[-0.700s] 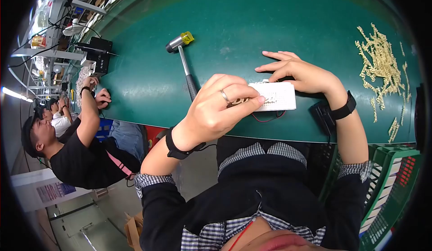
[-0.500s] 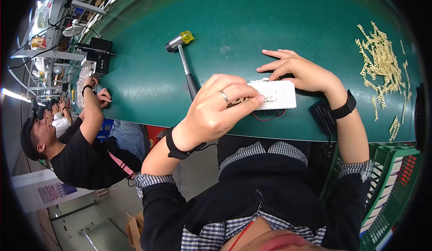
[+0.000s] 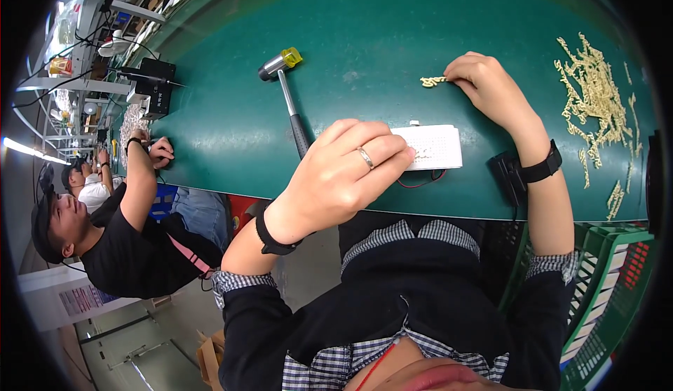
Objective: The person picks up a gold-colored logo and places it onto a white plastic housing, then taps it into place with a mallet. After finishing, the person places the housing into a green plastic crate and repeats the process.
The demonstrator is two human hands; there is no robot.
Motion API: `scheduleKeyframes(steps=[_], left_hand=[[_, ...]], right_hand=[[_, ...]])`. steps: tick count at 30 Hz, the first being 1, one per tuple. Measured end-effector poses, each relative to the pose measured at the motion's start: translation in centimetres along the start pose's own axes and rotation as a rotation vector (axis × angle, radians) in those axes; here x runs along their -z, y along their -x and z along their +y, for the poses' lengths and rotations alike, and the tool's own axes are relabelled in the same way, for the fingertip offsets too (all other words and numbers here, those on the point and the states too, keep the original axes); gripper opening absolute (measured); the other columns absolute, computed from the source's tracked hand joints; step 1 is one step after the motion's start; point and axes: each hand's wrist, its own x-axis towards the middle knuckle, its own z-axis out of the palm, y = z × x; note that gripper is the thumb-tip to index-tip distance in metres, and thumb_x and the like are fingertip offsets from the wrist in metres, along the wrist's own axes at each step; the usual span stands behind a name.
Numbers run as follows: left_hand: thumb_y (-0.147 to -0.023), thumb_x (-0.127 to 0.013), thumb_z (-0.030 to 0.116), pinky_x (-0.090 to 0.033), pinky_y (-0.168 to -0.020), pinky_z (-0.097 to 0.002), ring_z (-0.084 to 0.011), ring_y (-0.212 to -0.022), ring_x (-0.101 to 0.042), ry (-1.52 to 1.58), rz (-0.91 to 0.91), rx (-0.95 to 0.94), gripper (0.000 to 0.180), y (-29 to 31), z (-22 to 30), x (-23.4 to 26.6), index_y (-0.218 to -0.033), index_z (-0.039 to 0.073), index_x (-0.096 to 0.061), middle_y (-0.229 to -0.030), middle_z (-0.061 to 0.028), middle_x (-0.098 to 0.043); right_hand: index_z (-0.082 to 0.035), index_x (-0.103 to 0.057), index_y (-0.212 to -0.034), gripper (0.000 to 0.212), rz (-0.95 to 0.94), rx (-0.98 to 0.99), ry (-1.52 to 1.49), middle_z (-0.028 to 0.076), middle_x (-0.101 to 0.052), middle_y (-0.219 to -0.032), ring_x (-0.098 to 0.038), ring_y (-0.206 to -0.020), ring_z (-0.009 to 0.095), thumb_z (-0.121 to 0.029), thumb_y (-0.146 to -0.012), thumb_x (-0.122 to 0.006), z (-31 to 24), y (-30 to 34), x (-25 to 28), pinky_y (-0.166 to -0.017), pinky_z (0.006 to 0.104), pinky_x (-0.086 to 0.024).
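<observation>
"What does the white box look like?"

"The box (image 3: 443,144) is a small rectangle, plain white, its upper face dotted with rows of tiny holes. A little white nub (image 3: 414,122) shows at its far edge, and a thin red and dark wire (image 3: 421,186) curls out at the near one."

"And where is it?"

"On the green counter (image 3: 378,37), in front of the person, its left end hidden beneath the left hand (image 3: 350,170)."

"Is that hand gripping it?"

"One cannot tell. The thumb and fingers are bunched together over the box, beside some small cream bits (image 3: 423,154) on its face, but whatever lies under them is covered."

"What of the right hand (image 3: 450,77)?"

"Its thumb and forefinger are pinched on one end of a wavy cream strip (image 3: 432,81), the other fingers curled, well clear of the box. The strip looks like joined, looping script, much like the pieces in the tangled cream pile (image 3: 594,104) farther right."
</observation>
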Motion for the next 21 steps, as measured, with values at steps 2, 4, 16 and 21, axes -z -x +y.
scheduleKeyframes(steps=[2, 4, 16, 21], left_hand=[[-0.066, -0.061, 0.001, -0.047, -0.07, -0.032, -0.0219, -0.087, -0.062, -0.038, -0.06, 0.014, 0.029, 0.1, 0.2, 0.2, -0.094, 0.003, -0.069, -0.094, -0.0056, -0.065], [-0.066, -0.061, 0.002, -0.047, -0.073, -0.033, -0.0221, -0.092, -0.061, -0.065, -0.08, 0.013, 0.033, 0.6, 0.3, 0.3, -0.098, 0.003, -0.068, -0.098, -0.0061, -0.065], [-0.075, -0.067, 0.014, -0.046, -0.083, -0.0387, -0.0262, -0.105, -0.058, 0.04, -0.075, 0.324, 0.056, 5.5, 0.0, 2.2, -0.126, 0.002, -0.047, -0.109, -0.0135, -0.061], [-0.078, -0.065, 0.013, -0.048, -0.067, -0.0373, -0.0288, -0.074, -0.062, -0.06, -0.125, 0.985, 0.053, 9.3, -1.1, 0.7, -0.123, -0.003, -0.042, -0.089, -0.017, -0.061]], right_hand=[[0.003, -0.064, -0.086, 0.011, -0.012, -0.116, 0.034, 0.012, -0.066, -0.094, -0.061, -0.087, 0.028, 0.003, -0.076, -0.061, 0.0, 0.1, 0.4, -0.076, 0.0353, -0.05], [0.003, -0.064, -0.088, 0.013, 0.009, -0.075, 0.004, 0.012, -0.066, -0.096, -0.061, -0.089, 0.028, 0.0, -0.075, -0.063, -0.3, -0.1, 0.9, -0.078, 0.0355, -0.05], [0.001, -0.064, -0.107, 0.051, -0.386, 0.267, -0.6, 0.017, -0.062, -0.114, -0.06, -0.105, 0.03, -0.025, -0.065, -0.079, -6.0, 0.1, 4.1, -0.089, 0.0368, -0.047], [0.0, -0.063, -0.107, 0.048, -0.308, 0.176, -0.567, 0.017, -0.062, -0.112, -0.062, -0.1, 0.029, -0.02, -0.066, -0.078, -7.1, 0.4, 3.9, -0.085, 0.0336, -0.049]])
